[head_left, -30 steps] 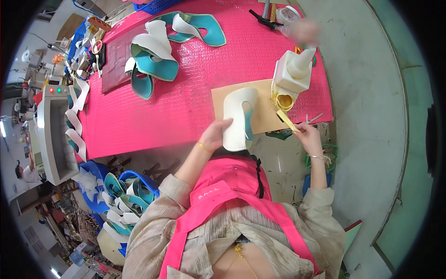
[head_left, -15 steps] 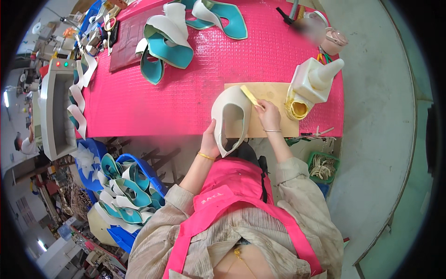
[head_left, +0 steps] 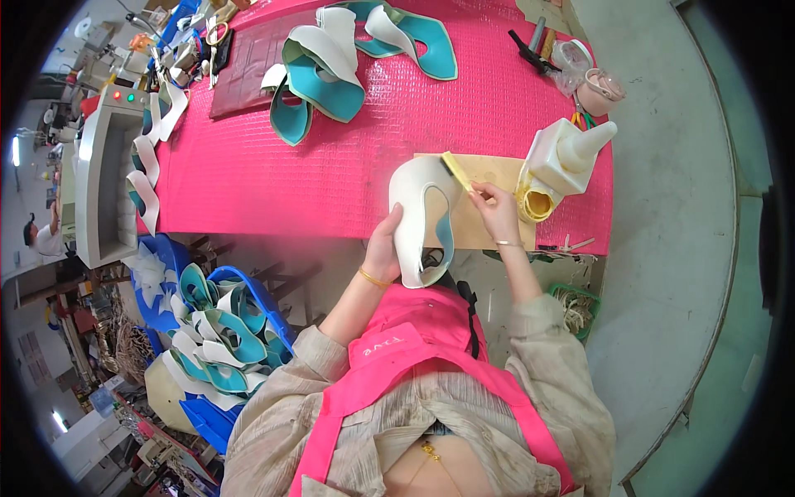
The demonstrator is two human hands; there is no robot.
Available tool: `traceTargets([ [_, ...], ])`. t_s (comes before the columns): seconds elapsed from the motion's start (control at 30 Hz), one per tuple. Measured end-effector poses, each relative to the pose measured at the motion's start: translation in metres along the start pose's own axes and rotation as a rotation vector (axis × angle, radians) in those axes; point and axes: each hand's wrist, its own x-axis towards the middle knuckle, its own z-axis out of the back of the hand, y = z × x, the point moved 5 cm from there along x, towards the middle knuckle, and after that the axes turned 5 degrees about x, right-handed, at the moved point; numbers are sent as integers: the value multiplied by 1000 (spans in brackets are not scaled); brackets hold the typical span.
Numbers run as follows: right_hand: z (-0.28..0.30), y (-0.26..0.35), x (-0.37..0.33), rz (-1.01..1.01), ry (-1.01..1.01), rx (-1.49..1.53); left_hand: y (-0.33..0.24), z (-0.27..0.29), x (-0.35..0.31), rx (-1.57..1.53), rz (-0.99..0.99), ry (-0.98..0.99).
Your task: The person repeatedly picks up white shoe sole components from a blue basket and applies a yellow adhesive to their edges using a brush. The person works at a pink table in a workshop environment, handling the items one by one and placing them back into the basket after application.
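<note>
My left hand [head_left: 384,243] grips the left side of a white shoe upper [head_left: 406,217] at the table's front edge. Through its opening, teal lining shows along the inner right side. Between the fingers of my right hand [head_left: 497,212] is a small brush [head_left: 458,172] with a yellow handle. Its dark bristle end touches or sits very near the upper's far right edge; I cannot tell which. Beneath them lies a tan board [head_left: 490,170]. Right of my right hand stands a white plastic bottle [head_left: 553,159] with a cone-shaped spout and a yellow-crusted round mouth [head_left: 538,205].
Several teal-and-white shoe uppers [head_left: 327,87] lie on the pink table cover [head_left: 240,178] at the back. More fill a blue bin [head_left: 277,308] at lower left. A grey machine [head_left: 108,178] flanks the table's left end. A pink lidded container [head_left: 598,91] stands at far right.
The shoe upper has turned in my left hand, so more teal lining shows inside. The brush stays at its far right edge in my right hand. The whole view has shifted slightly.
</note>
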Motion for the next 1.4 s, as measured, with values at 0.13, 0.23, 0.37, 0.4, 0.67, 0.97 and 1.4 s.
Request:
traceTargets([
  [0.13,-9,55,-30,67,90,140,-6,-5,-7,-1,-13,40],
  [0.23,7,67,-17,229,15,55,-18,-21,-16,113,-76,61],
  [0.37,20,128,-64,546,421,-130,-47,-46,-25,93,-137,52],
  [0.4,28,141,-77,599,514,-149,-55,-50,-26,190,-186,43],
  [0.67,43,165,-80,865,361,-399,-91,-82,-26,539,-329,-74],
  [0.97,150,-15,-67,-85,-204,-784,-101,-88,-66,524,-377,97],
  [1.4,125,42,-106,-336,61,307,-69,-125,-69,536,-630,163],
])
